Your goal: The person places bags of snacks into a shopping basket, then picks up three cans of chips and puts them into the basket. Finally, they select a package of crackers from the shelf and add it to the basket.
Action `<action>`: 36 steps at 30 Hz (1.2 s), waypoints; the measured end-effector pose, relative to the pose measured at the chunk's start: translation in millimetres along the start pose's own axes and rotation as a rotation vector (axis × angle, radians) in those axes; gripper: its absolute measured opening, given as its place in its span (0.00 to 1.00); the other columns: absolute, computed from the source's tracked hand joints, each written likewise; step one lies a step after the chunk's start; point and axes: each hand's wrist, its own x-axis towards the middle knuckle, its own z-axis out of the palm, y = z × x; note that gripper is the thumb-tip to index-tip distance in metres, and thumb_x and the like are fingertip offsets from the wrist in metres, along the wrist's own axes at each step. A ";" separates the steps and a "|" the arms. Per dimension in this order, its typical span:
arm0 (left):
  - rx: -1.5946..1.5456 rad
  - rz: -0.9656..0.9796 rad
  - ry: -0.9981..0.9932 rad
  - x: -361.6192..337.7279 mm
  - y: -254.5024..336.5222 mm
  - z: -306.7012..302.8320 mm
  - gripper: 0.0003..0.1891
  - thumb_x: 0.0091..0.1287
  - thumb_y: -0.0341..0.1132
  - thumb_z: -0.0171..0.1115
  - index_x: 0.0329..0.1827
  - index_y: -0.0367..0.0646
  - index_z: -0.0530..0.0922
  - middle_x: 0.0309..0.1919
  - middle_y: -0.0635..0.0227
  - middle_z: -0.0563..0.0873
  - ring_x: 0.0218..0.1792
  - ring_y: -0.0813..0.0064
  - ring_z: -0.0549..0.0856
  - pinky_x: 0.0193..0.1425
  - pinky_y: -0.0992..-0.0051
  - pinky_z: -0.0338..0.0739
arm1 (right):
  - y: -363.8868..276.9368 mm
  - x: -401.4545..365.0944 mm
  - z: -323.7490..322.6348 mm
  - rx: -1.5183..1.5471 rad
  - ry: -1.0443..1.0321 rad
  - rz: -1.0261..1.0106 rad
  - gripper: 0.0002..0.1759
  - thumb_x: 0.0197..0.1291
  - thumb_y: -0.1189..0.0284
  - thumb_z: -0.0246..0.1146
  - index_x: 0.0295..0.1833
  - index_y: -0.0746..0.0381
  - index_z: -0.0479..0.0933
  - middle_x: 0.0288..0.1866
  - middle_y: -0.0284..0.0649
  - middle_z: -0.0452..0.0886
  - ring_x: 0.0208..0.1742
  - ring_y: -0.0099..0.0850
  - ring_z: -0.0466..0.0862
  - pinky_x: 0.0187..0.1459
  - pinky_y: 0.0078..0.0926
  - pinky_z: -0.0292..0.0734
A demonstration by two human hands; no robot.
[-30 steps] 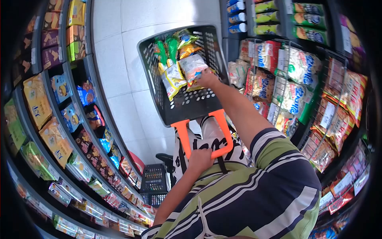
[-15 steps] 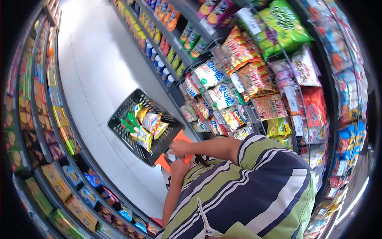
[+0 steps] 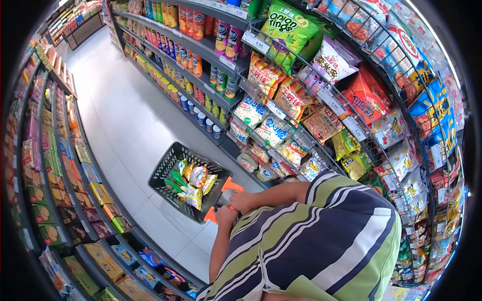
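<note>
A black basket (image 3: 159, 186) with orange handle parts is low in front of my body, over the tiled floor. Several snack packets (image 3: 193, 196), green, yellow and white, lie inside it. My right hand (image 3: 242, 200) is closed at the near end of the basket, beside the orange part of the handle. Close to its left, my left hand (image 3: 226, 214) is also closed at the handle. The two hands nearly touch, and their fingertips are largely hidden.
Wire racks of snack bags (image 3: 273, 131) stand close on the right. Beyond them, shelves hold snack tubes (image 3: 199, 25). Shelves of boxed and packaged goods (image 3: 103, 193) curve along the left. Between them runs a tiled aisle floor (image 3: 118, 145).
The view has tilted up, showing more of the aisle and shelves. The basket and both hands appear slightly lower and further right; both hands stay at the handle.
</note>
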 end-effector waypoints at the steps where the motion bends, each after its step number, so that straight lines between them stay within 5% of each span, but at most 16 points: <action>1: 0.026 0.011 -0.003 0.7 1.4 -3.8 0.28 0.69 0.58 0.60 0.47 0.41 0.92 0.46 0.46 0.93 0.50 0.43 0.93 0.55 0.48 0.87 | -0.2 2.3 -0.6 -0.009 0.020 0.007 0.26 0.52 0.62 0.72 0.57 0.59 0.85 0.53 0.45 0.86 0.59 0.45 0.85 0.66 0.49 0.72; 7: 0.075 0.027 0.012 11.5 -11.2 -12.0 0.26 0.70 0.56 0.60 0.48 0.42 0.93 0.47 0.47 0.94 0.51 0.45 0.93 0.55 0.49 0.87 | 0.3 43.0 2.5 -0.135 -0.160 0.122 0.18 0.58 0.62 0.68 0.53 0.55 0.86 0.47 0.43 0.90 0.53 0.44 0.90 0.59 0.52 0.77; 16: 0.077 -0.030 0.073 -0.8 -10.8 -35.3 0.21 0.70 0.50 0.62 0.45 0.42 0.93 0.44 0.47 0.94 0.48 0.46 0.94 0.54 0.50 0.88 | 4.1 68.0 6.8 -0.146 -0.114 0.108 0.10 0.61 0.62 0.66 0.44 0.53 0.89 0.40 0.40 0.92 0.43 0.43 0.93 0.42 0.52 0.82; 36: 0.116 0.009 0.043 12.1 -55.1 -89.8 0.23 0.65 0.54 0.64 0.50 0.48 0.93 0.45 0.51 0.94 0.49 0.48 0.93 0.54 0.53 0.87 | -6.5 128.8 -10.7 0.003 -0.212 -0.001 0.12 0.57 0.68 0.67 0.46 0.58 0.87 0.44 0.47 0.92 0.46 0.51 0.92 0.48 0.53 0.85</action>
